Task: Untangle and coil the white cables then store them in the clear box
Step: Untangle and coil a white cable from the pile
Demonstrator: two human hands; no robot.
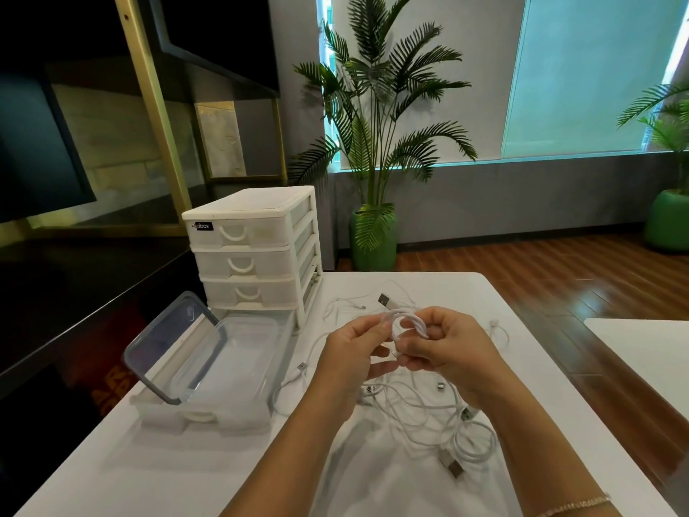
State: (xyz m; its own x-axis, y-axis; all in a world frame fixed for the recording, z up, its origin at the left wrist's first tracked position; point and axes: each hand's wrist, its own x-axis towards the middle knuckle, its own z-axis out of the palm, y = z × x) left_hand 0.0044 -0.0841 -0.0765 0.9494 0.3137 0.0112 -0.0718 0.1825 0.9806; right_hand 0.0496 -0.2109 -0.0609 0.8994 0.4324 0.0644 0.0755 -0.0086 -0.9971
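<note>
Above table [223,475], L hand [350,352] & R hand [443,348] both pinch small white cable coil [404,320].

White cables, clear box, white furniture: colour record

Coiled cable [406,322]: white, with a silver-grey plug at its end. Loose cables [428,404]: white, plugs silver-grey. Clear box [223,371]: colourless, see-through, frosted at the base; its lid [175,345]: see-through with a grey rim. Drawer unit [253,251]: white frame, frosted translucent drawers, white handles, one black label with white lettering. Table [167,475]: plain white. Palm [380,117]: dark green fronds in a bright green pot [373,236]. Floor [522,263]: reddish-brown wood planks. Wall [503,203]: grey. Window blinds [578,76]: pale turquoise. Bracelet [581,503]: gold-toned.
</note>
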